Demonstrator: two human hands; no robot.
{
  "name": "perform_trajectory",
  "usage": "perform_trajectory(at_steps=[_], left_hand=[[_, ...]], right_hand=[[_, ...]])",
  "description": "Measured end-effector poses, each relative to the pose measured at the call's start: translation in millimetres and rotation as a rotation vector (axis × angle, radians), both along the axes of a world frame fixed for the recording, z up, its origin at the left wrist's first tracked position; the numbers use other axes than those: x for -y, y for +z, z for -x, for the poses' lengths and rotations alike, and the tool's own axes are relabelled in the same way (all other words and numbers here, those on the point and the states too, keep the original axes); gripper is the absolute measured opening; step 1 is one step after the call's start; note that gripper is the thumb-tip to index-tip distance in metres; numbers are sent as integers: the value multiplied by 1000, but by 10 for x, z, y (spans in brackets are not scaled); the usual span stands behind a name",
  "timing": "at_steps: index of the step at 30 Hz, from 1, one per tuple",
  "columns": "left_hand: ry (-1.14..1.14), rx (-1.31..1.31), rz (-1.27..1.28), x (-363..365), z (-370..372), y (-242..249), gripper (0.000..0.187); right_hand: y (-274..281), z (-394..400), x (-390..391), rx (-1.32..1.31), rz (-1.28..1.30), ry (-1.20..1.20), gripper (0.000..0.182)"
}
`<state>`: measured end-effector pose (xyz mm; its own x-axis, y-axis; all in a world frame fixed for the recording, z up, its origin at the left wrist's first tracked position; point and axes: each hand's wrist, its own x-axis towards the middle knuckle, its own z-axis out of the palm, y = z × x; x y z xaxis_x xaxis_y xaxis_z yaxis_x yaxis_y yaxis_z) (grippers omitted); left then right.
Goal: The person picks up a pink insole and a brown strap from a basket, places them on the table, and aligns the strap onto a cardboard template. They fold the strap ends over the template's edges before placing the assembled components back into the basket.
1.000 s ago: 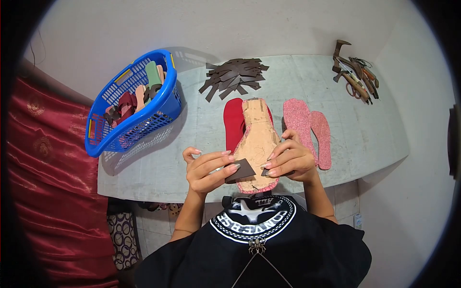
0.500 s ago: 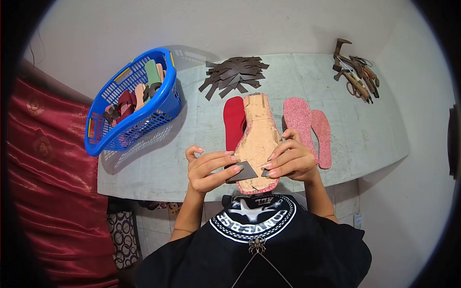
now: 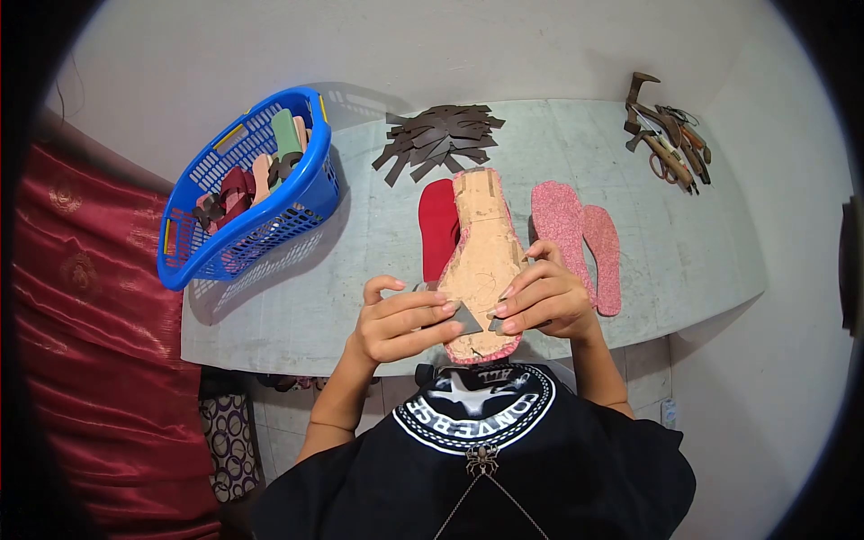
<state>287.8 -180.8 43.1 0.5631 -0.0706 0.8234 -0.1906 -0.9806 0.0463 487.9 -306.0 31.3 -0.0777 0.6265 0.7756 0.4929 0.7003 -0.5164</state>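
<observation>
a sole (image 3: 481,256) is seen with its tan underside turned up, scuffed and marked with darker lines, and bordered by a thin pink mottled edge. its narrow end is pointed away from the body, its broad, rounded end toward it. over the broad part a dark left strap end (image 3: 467,318) and a dark right strap end (image 3: 496,325) are pinched, separated by bare tan surface; both are partly covered.
</observation>
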Motion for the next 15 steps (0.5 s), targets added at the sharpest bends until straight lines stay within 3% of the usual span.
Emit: perform_trajectory(at_steps=[8, 15], left_hand=[[-51, -35, -25, 83, -27, 10, 20], [11, 20, -23, 100, -89, 14, 18]], right_hand=[[15, 47, -9, 48, 4, 26, 16], [8, 120, 20, 203, -137, -259, 16]])
